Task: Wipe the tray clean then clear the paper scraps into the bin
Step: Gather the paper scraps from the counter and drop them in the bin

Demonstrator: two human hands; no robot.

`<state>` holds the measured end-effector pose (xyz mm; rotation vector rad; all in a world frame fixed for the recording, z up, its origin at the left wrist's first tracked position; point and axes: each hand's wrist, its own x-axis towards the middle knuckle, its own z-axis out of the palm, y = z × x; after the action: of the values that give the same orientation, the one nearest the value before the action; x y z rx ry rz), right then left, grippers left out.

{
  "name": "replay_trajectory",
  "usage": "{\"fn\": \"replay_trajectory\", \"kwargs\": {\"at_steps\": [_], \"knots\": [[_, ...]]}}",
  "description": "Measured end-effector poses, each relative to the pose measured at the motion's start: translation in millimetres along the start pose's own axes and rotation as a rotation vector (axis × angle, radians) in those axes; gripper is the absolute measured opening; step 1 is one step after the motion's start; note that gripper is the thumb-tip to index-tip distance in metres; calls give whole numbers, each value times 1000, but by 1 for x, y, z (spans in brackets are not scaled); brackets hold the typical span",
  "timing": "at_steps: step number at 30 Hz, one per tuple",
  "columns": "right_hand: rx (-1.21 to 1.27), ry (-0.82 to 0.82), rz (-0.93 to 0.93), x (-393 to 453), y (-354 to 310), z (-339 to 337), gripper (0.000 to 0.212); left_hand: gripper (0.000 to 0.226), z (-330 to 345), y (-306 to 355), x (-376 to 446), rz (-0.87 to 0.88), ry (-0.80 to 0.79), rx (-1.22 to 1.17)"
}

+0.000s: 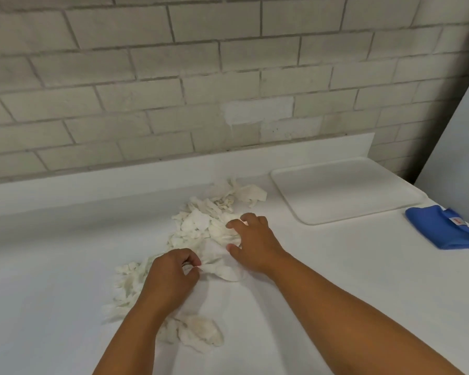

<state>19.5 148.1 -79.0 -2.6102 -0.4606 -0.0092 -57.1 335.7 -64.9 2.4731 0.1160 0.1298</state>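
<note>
- We see both hands low over the paper scraps (201, 234), which lie strewn in a loose band across the white bench (52, 266).
- The left hand (171, 277) has its fingers curled in, and fingertip and thumb pinch a scrap at the near middle of the band.
- The right hand (252, 242) is spread, fingers bent like a claw, its fingertips resting on the crumpled scraps just beyond the left hand.
- More scraps lie on either side of the left forearm: a heap to its left and a clump close to us, beside the arm.
- The far end of the band reaches toward the tray (347, 193), stopping just short of its near-left corner.
- We see the tray lying flat on the bench, to the right of and beyond the right hand, apart from both hands.
- A folded blue cloth (441, 228) lies on the bench just beside the tray's near-right edge.
- A brick wall (173, 77) rises behind the bench.
</note>
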Motion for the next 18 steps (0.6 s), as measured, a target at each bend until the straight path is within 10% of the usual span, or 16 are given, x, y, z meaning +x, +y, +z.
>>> {"fn": "replay_trajectory", "kwargs": {"at_steps": [5,18], "knots": [[-123,-236,130,43,-2,16,90,13,-17,-6,1,-26,60,-110],[-315,-46,-66,5,2,-1,41,16,-24,3,7,-127,147,-272]]}}
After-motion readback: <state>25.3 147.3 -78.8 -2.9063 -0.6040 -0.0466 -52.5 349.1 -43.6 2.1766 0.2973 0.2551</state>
